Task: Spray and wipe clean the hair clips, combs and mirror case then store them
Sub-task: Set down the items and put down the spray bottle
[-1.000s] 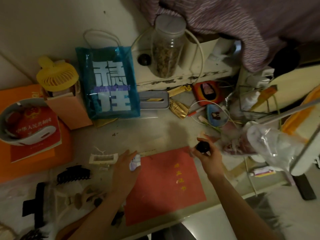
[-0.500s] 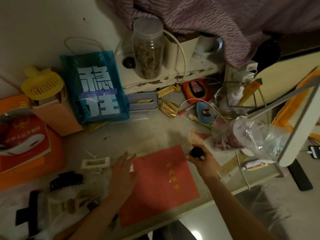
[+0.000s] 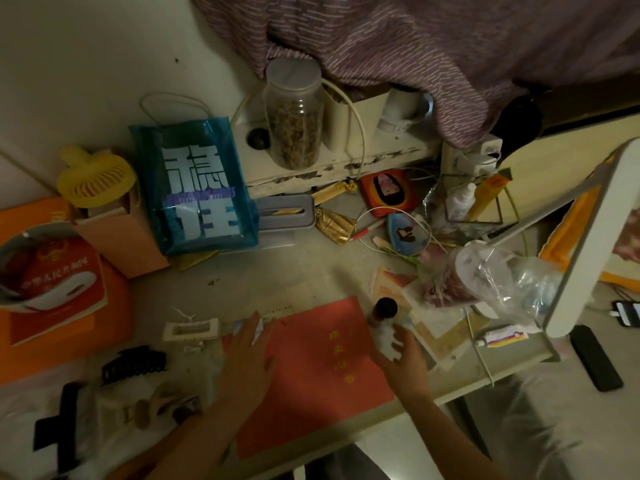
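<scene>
Right hand (image 3: 403,355) wraps the spray bottle (image 3: 385,323), standing at the red folder's (image 3: 311,375) edge. Left hand (image 3: 247,358) lies flat, fingers spread, on the desk (image 3: 277,271).

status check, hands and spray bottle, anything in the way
Left hand flat, fingers straight, on red folder. Right hand curled round small dark-capped spray bottle standing at folder's edge. Black claw hair clip untouched at left; clutter crowds desk.

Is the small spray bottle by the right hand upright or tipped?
Upright. The spray bottle stands at the red folder's right edge, dark cap up; the right hand is around its base.
</scene>
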Demonstrator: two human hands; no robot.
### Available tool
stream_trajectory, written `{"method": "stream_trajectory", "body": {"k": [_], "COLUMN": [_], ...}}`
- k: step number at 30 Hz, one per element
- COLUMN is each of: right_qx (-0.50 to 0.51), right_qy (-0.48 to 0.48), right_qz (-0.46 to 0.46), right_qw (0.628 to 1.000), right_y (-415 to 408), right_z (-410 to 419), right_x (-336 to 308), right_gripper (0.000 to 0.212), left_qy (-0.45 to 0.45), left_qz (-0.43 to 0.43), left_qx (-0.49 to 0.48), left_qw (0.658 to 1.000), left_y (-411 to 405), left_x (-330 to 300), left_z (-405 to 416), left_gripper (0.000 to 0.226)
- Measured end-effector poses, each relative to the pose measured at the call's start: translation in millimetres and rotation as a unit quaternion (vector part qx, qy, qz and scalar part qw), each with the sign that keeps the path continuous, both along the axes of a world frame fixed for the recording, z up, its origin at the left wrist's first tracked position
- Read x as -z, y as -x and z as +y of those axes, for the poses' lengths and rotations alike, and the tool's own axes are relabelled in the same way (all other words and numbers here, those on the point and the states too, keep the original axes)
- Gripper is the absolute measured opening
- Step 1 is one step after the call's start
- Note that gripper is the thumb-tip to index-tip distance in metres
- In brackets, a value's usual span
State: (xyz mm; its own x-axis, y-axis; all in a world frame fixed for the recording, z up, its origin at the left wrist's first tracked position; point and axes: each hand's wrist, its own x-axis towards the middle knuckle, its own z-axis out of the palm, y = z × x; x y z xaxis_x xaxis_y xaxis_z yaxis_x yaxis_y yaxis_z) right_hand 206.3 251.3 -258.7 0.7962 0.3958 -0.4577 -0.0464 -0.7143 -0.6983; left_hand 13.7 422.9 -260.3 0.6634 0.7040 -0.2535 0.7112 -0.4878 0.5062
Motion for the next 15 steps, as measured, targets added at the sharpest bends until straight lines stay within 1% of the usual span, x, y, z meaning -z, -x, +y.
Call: {"method": "stream_trajectory", "body": {"k": [2,3,6,8,11,13,14,15], "right_qx": [-0.06,-0.103,-0.227,-0.322,-0.404,-0.442,-0.47,-0.496], "right_qy": [0.071,0.089,0.063,0.076,0.12,0.107,0.102,0.082], "right_qz": [-0.022,-0.038,-0.065,-0.124,-0.164,-0.162,-0.181,-0.226], "right_qw": [0.995,0.99,0.97,0.936,0.892,0.876,0.858,0.834], "right_y": [18.0,26.3,44.5,49.7,56.4,65.7,72.9,80.9], "right_z": [-4.5,-3.9,5.6,16.1,39.5,58.2,67.0,75.1], "right_x": [-0.1,-1.9,-7.4,-8.6,-12.8,-17.8,-21.3,-23.4], "right_gripper": [0.062,0.059,0.053,0.056,0.057,0.055,0.056,0.06], "left_qy": [-0.017,-0.03,-0.056,-0.072,-0.091,-0.119,-0.123,-0.117], "left_qz": [0.014,0.014,0.015,0.012,0.042,0.075,0.087,0.092], "left_qx": [0.01,0.011,-0.001,-0.022,-0.046,-0.053,-0.07,-0.1], "left_qw": [1.0,0.999,0.998,0.997,0.994,0.989,0.986,0.984], "left_y": [1.4,2.2,5.5,12.2,31.3,50.4,61.0,72.6], "left_x": [-1.6,-2.9,-10.0,-10.8,-16.0,-17.2,-20.7,-25.2], "left_z": [-3.6,-4.8,-8.1,-8.0,-5.8,-2.3,-0.6,1.1], "left_gripper": [0.058,0.057,0.059,0.061,0.065,0.067,0.067,0.066]}}
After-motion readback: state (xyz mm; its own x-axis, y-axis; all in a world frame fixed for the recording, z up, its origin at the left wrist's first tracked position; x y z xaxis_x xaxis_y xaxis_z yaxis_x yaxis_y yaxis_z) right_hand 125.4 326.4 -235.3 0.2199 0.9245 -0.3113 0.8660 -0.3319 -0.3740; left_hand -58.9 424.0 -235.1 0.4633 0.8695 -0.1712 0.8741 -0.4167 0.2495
